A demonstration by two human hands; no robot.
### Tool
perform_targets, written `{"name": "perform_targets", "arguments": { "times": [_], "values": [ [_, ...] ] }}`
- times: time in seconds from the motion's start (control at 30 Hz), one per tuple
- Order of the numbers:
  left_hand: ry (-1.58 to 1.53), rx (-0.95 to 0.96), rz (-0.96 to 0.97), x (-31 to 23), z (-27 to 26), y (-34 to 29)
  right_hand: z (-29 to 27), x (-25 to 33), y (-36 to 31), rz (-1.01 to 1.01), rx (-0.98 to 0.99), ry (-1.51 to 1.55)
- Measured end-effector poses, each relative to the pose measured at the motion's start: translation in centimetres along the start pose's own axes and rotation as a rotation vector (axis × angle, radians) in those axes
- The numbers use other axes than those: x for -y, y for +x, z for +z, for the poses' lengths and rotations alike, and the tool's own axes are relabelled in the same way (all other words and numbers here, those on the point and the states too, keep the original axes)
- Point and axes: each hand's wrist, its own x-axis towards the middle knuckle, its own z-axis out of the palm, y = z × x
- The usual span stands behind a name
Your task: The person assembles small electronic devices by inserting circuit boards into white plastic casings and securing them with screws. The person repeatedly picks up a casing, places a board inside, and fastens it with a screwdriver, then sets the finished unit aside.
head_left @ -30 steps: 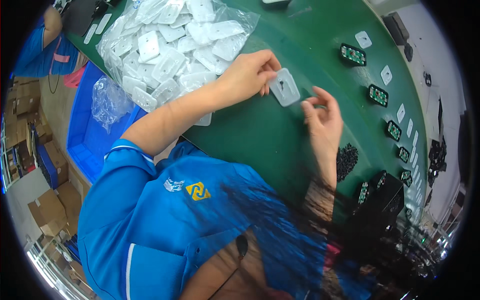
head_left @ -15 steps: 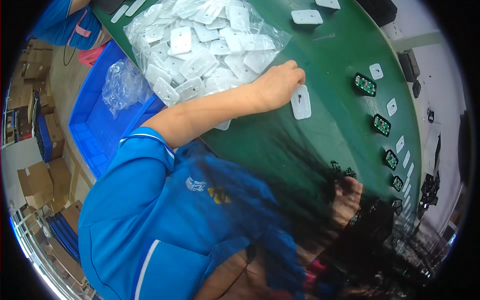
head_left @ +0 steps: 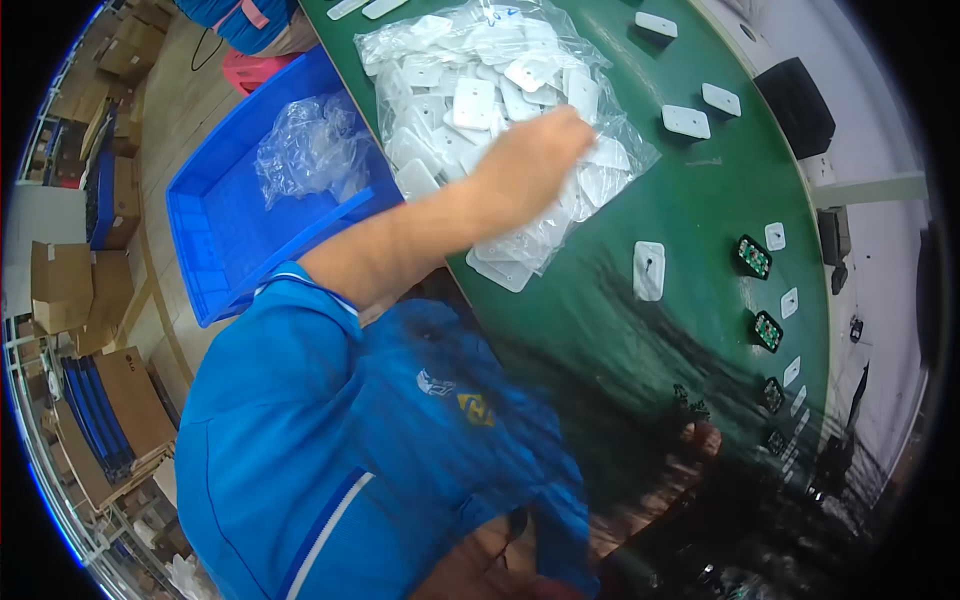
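Observation:
Over the clear plastic bag (head_left: 625, 170) of white plastic plates, my left hand (head_left: 540, 160) is raised with its fingers bent. Motion blurs them, and whether they hold a plate is not visible. A single white plate (head_left: 648, 272) with a small dark piece on it lies on the green table to the right of the bag. Dark strands of hair partly veil my right hand (head_left: 695, 445) at the lower right. Its fingers look closed beside a cluster of small black parts (head_left: 690, 403); what they grip is hidden.
Black housings with green circuit boards (head_left: 754, 257) and white plates (head_left: 790, 302) line the table's right side. More white plates (head_left: 685, 122) stand at the far right. A blue bin (head_left: 220, 235) with crumpled clear plastic (head_left: 312, 150) is at left. Another person's blue sleeve (head_left: 215, 10) shows behind it.
My left hand has moved away from the single white plate, leftward over the bag. The view has shifted, so the table's things appear lower and mostly farther right. My right hand stays near the black parts.

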Motion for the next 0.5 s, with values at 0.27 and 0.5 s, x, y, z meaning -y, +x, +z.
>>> {"name": "perform_targets", "arguments": {
  "times": [0.27,0.5],
  "values": [
    [0.479,0.197,0.030,7.8,-1.2,1.0,0.6,-0.6,1.2,-0.020,-0.060,0.100],
    [0.661,0.338,0.085,9.6,-0.8,3.3,0.7,-1.9,1.1,0.138,-0.074,0.300]
  ]
}}
